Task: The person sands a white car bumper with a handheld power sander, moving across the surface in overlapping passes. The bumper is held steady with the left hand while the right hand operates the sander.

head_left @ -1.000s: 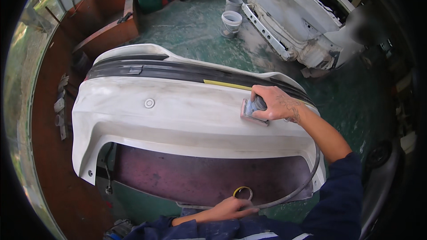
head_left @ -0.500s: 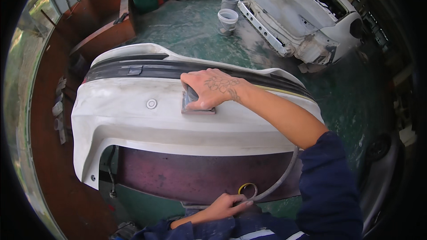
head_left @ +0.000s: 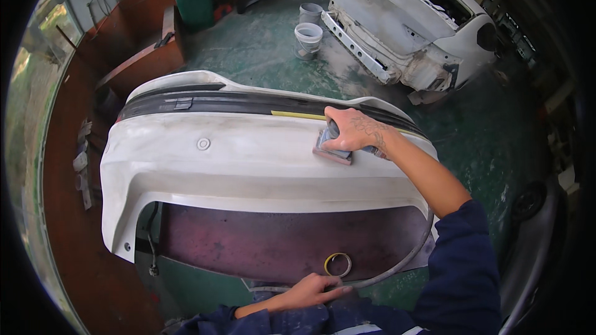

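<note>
My right hand (head_left: 357, 131) is closed round a small air sander (head_left: 335, 150) with a rectangular pad. The pad lies against the upper right part of a white car bumper (head_left: 261, 164). Just above it, a yellow tape strip (head_left: 295, 115) runs along the lower edge of the black trim (head_left: 236, 103). A grey hose (head_left: 403, 265) curves from beneath my right forearm down to my left hand (head_left: 315, 290), low in front of my body. My left fingers are bent round the hose end nearest me; the grip is partly hidden. Close by lies a yellow tape roll (head_left: 329, 267).
The bumper rests over a dark reddish panel (head_left: 248, 242). Beyond it stand two buckets (head_left: 308, 40), a green bin (head_left: 190, 0) and a stripped white car body (head_left: 403, 18). A cable (head_left: 153, 242) hangs at the bumper's left end. Another car (head_left: 537, 229) is at the right.
My right hand has slid the sander to the right along the bumper, revealing more of the yellow tape strip. My left hand stays low, near the hose, shifted slightly left.
</note>
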### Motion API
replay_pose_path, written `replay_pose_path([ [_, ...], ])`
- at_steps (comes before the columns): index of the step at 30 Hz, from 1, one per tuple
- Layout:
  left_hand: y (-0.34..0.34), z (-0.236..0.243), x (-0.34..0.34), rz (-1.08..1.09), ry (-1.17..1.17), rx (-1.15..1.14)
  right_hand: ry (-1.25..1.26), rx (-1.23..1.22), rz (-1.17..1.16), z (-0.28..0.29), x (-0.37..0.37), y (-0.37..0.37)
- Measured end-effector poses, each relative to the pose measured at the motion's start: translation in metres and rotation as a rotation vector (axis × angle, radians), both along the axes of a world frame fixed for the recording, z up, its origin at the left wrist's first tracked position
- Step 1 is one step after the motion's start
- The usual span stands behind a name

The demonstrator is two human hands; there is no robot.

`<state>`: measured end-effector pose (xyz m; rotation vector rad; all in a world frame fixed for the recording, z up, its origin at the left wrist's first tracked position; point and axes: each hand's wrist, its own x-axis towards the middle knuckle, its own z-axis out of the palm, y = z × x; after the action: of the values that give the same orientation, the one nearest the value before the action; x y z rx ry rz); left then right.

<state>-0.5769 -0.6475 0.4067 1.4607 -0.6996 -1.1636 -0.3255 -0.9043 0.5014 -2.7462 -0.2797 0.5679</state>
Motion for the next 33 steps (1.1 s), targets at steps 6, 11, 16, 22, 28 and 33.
replay_pose_path([
  [6,-0.001,0.013,0.012,-0.079,-0.032,0.038,0.019,0.002,-0.169,-0.010,-0.029,-0.078],
  [11,0.004,0.006,0.013,-0.074,-0.074,0.003,-0.057,0.057,-0.030,-0.008,-0.020,-0.051],
  [16,0.015,0.014,0.024,0.008,-0.005,-0.015,-0.029,0.075,0.167,0.005,0.016,0.022],
  [22,0.025,0.013,0.024,0.092,0.045,-0.013,-0.031,0.039,0.293,0.006,0.046,0.089],
  [28,0.021,0.015,0.018,0.163,-0.004,0.026,-0.161,0.110,0.328,0.001,0.045,0.108],
  [33,0.018,0.006,0.006,0.120,-0.078,0.033,-0.153,0.061,0.204,0.002,0.016,0.061],
])
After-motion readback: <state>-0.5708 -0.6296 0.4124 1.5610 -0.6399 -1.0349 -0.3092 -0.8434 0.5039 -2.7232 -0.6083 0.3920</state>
